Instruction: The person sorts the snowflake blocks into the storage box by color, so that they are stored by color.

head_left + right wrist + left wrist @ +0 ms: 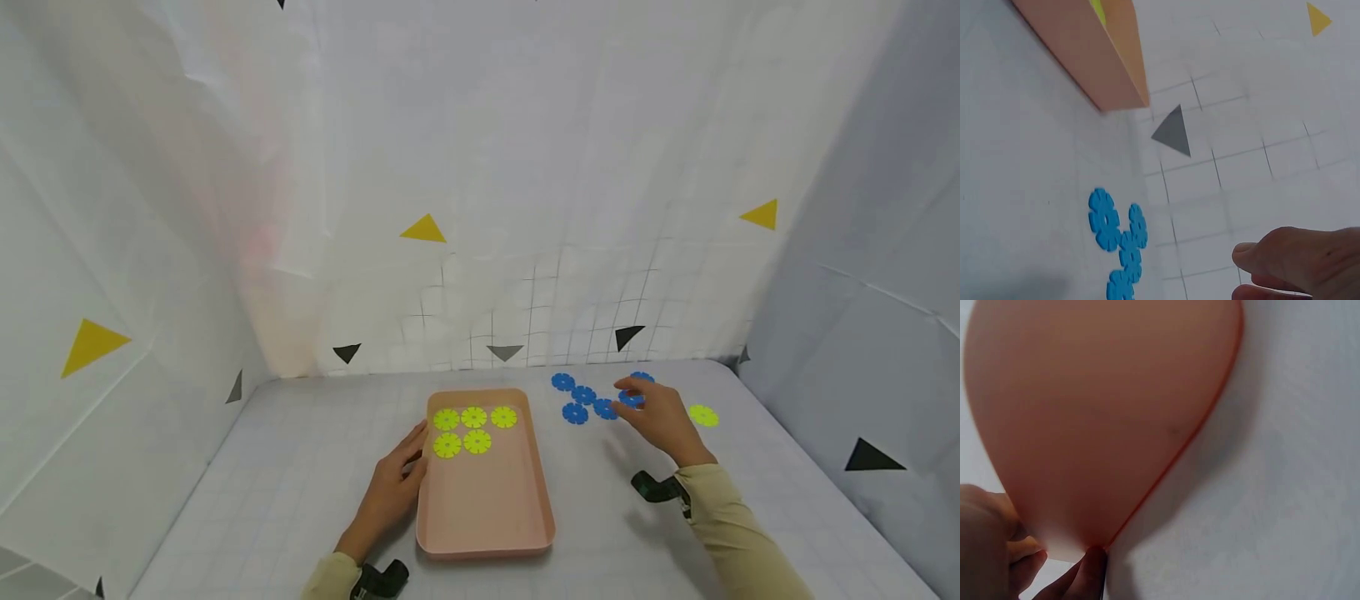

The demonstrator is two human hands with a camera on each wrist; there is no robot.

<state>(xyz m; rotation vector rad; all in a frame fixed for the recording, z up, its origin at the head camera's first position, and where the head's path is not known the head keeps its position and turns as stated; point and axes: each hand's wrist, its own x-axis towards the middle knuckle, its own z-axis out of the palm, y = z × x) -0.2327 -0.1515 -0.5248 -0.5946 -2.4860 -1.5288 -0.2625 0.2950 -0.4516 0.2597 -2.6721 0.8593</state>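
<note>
A pink tray (486,508) lies lengthwise in front of me, with several yellow-green notched discs (477,442) in two rows at its far end. My left hand (392,487) rests against the tray's left side, its fingers and thumb touching the outer wall; the left wrist view shows its fingertips (1090,569) low on that wall. Over the group of blue notched discs (575,413) reaches my right hand (660,421), thumb and fingers spread apart. One blue disc (632,400) shows between them in the head view. The right wrist view shows the thumb (1260,253) holding nothing.
A single yellow-green disc (704,415) lies on the white table (285,483), right of my right hand. White sheets with yellow and black triangles hang behind and at both sides. The back wall (525,292) stands close behind the blue discs.
</note>
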